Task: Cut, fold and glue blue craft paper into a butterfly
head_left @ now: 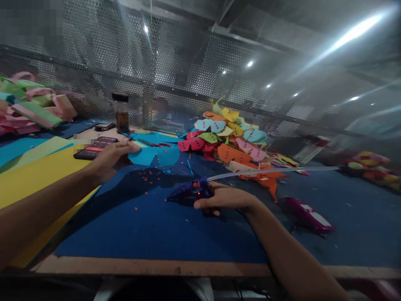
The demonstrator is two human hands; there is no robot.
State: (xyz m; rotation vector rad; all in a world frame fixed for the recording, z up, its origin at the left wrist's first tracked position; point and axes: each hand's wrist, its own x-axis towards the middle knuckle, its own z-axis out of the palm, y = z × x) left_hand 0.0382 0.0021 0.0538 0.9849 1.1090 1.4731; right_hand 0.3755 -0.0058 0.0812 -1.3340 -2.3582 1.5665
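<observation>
My left hand (109,159) pinches the left end of a light-blue paper cutout (142,156) just above the blue work surface. My right hand (227,196) is wrapped round a dark-blue hot glue gun (191,190), its nozzle pointing left and low over the surface. Out of the gun's back a long translucent glue stick (269,171) runs to the right. Tiny orange paper scraps (151,173) lie between the cutout and the nozzle. Behind the cutout rest scissors (150,143), partly among blue paper.
A heap of coloured, dotted paper cutouts (224,133) stands behind my right hand. To the right lies a magenta device (310,215). At left are a phone (90,149), a dark-lidded jar (121,113), yellow sheets (44,175) and folded paper pieces (37,104). Perforated metal (175,79) rises behind.
</observation>
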